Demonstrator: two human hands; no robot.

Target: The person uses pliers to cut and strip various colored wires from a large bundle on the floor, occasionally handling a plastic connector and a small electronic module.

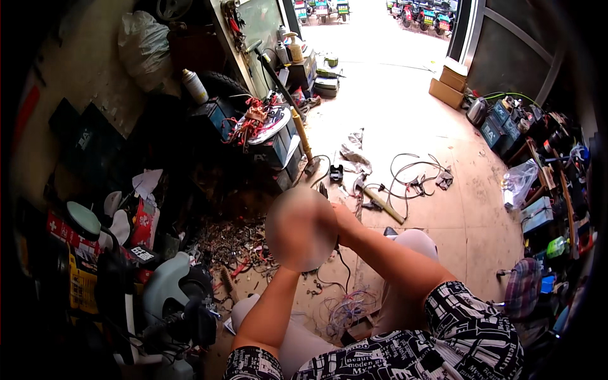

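Observation:
Both forearms reach forward and meet at a round blurred patch. My left hand (292,237) lies inside it, and my right hand (329,218) comes in from the right. The blur hides the fingers and anything between them. A dark cable (345,266) hangs or lies just below the hands. Beyond them, a hammer (383,206) with a pale handle lies on the floor beside a looped black cable (396,174). A small black part (335,172) sits farther ahead. Between my knees is a tangle of thin coloured wires (351,309).
Small scrap (237,250) is heaped on the floor at left. A scooter-like grey body part (168,285) stands near left. Batteries (275,155) carry red-clamped cables (253,120); a long-handled tool (301,130) leans there. Cardboard boxes (448,92) and cluttered shelves (551,183) line the right.

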